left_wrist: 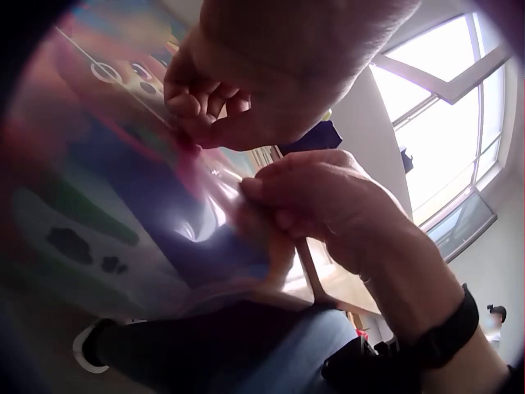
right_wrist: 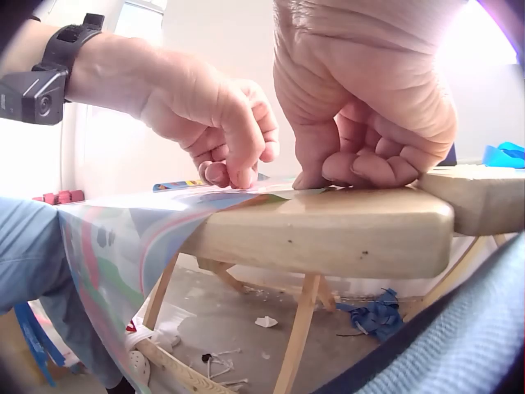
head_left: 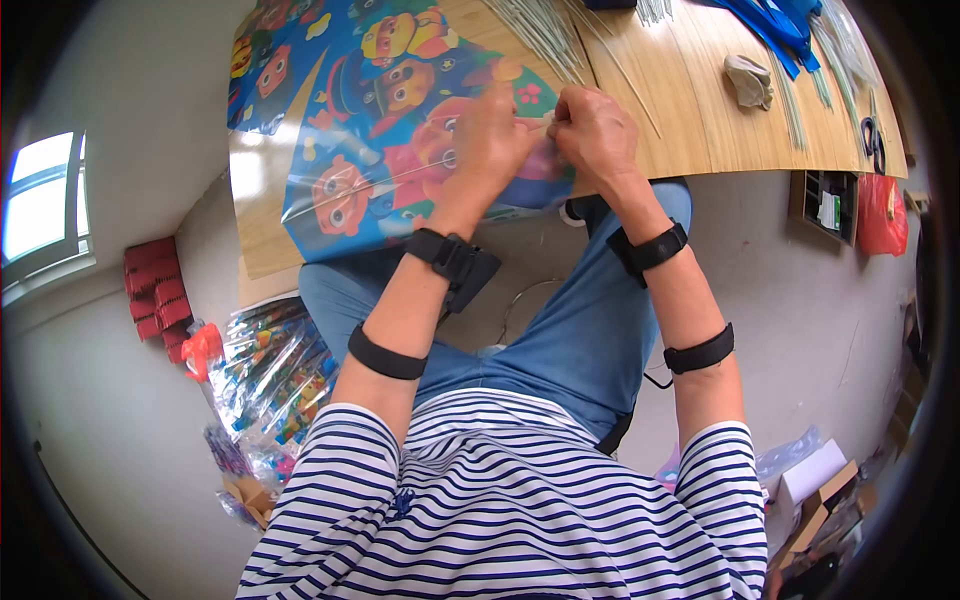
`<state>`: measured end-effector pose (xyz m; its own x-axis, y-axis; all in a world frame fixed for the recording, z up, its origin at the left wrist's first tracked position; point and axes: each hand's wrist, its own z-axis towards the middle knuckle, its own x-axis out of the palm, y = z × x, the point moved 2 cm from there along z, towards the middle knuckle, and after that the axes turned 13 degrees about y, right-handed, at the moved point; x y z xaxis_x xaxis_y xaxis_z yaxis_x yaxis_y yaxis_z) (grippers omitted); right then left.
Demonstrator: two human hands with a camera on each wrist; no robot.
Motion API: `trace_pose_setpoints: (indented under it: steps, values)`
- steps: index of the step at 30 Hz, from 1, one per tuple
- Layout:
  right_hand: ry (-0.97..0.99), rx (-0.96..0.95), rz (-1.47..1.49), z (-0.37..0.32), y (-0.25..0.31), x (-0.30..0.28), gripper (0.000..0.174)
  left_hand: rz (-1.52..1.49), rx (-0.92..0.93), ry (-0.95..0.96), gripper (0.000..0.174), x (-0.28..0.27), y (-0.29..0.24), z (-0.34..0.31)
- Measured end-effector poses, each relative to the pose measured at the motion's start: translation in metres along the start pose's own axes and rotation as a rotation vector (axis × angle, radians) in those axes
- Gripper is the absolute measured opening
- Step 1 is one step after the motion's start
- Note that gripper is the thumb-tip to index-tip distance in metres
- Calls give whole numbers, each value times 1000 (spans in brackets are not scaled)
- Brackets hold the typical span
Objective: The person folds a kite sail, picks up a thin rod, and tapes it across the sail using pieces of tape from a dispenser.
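A thin glossy plastic sheet (head_left: 400, 150) printed with cartoon puppies spreads over the wooden table and droops past its front edge. A thin pale line (left_wrist: 98, 66) like a slender rod runs across it toward the left hand. My left hand (head_left: 490, 145) pinches the sheet near its right end, fingertips bunched with the thumb. Close on the right, my right hand (head_left: 600, 130) pinches the sheet's edge between thumb and curled fingers. In the right wrist view, the left hand (right_wrist: 221, 123) and the right hand (right_wrist: 369, 107) are both low over the tabletop, fingertips down at the sheet.
Thin pale rods (head_left: 530, 35) lie at the table's back. Further right are a crumpled beige cloth (head_left: 748, 82), blue strips (head_left: 780, 30) and dark-handled scissors (head_left: 873, 140). Packaged printed sheets (head_left: 275, 370) pile on the floor at left. The table's wooden edge (right_wrist: 328, 238) faces the person's legs.
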<state>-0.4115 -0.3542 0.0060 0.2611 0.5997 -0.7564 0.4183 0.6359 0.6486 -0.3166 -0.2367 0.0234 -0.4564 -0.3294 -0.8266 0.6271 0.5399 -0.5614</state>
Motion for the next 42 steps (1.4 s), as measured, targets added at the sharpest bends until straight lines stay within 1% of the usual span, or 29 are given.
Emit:
trace_pose_setpoints:
  steps: [2,3,6,9,12,15,18,21,23,24,27,30,33,36,39,42]
  values:
    - [-24,8,1,2,-3,3,10,-208,-130,55,24,-8,14,-1]
    - [-35,10,2,2,-3,4,13,-311,-196,81,19,-13,14,-2]
    - [-43,6,-9,3,-2,4,13,-247,-208,169,22,-17,-3,0]
    - [-44,6,-3,2,-3,3,13,-117,-120,150,21,2,10,8]
    - [-23,-19,1,0,-2,2,7,-222,-93,111,21,7,20,10]
    - [7,11,10,1,0,0,7,-198,-110,140,22,-2,14,8]
    - [-40,-27,14,0,-2,2,7,-350,-246,150,22,-14,1,-2]
    - [-47,-37,14,0,-2,3,7,-158,-153,159,31,-18,-10,-9]
    - [-56,-22,19,1,-2,3,10,-215,-139,152,29,-4,9,-4]
    - [-60,-10,22,0,-3,3,13,-244,-132,153,28,-2,9,-3]
    - [-60,-29,23,1,-3,3,13,-222,-136,163,23,-3,11,-3]
    - [-52,-15,19,1,-4,3,13,-169,-111,127,19,-5,6,-4]
    - [-61,-16,16,2,-5,5,12,-351,-151,143,18,-9,7,-2]
    - [-66,-11,7,1,-4,4,12,-69,-40,101,18,-13,-11,-4]
    - [-37,1,7,0,-1,0,11,112,-42,72,21,-2,-15,1]
    - [-62,-6,3,2,-3,4,11,217,35,46,21,6,-18,1]
